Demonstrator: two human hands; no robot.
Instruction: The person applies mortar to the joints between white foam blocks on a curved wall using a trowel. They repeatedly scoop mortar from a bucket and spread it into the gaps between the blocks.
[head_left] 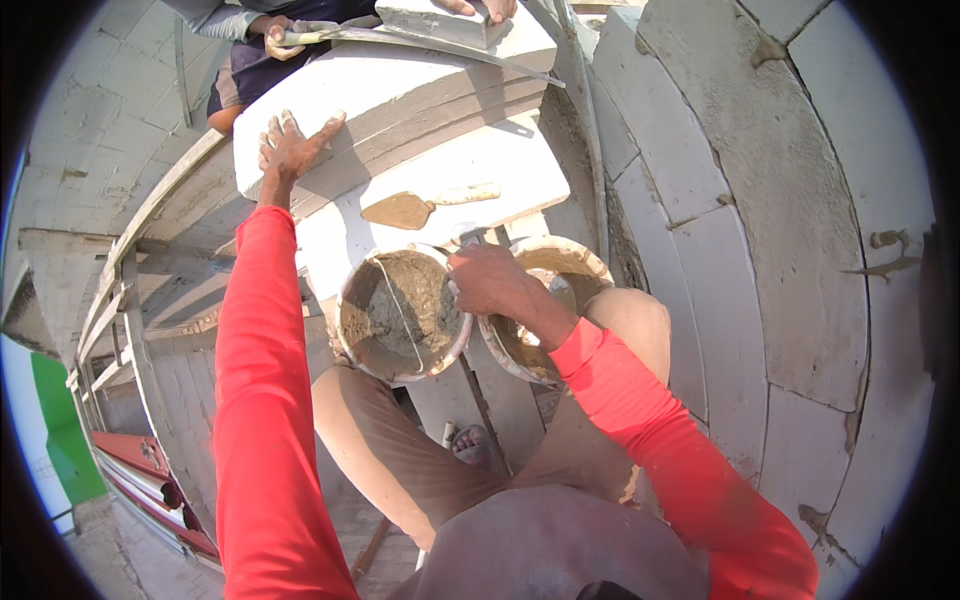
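My left hand [290, 150] lies with fingers spread on the left end of a large pale lightweight block [390, 100]. My right hand [495, 282] is closed between two mortar buckets, at the rim of the left bucket [345, 340] and over the right bucket [590, 258]. Whatever its fingers hold is hidden. Wet grey mortar [415, 290] coats the inside of the left bucket, and a thin wire handle crosses its mouth. A pointed trowel [400, 210] caked with mortar rests on a lower white block [530, 180], just beyond the buckets.
Across the block, a co-worker's hand [277, 35] grips a long handsaw [430, 40]; their other hand [485, 8] is on a smaller block [420, 18]. A block wall [720, 270] rises at the right. Wooden framing [130, 260] stands at the left, and planks lie underfoot.
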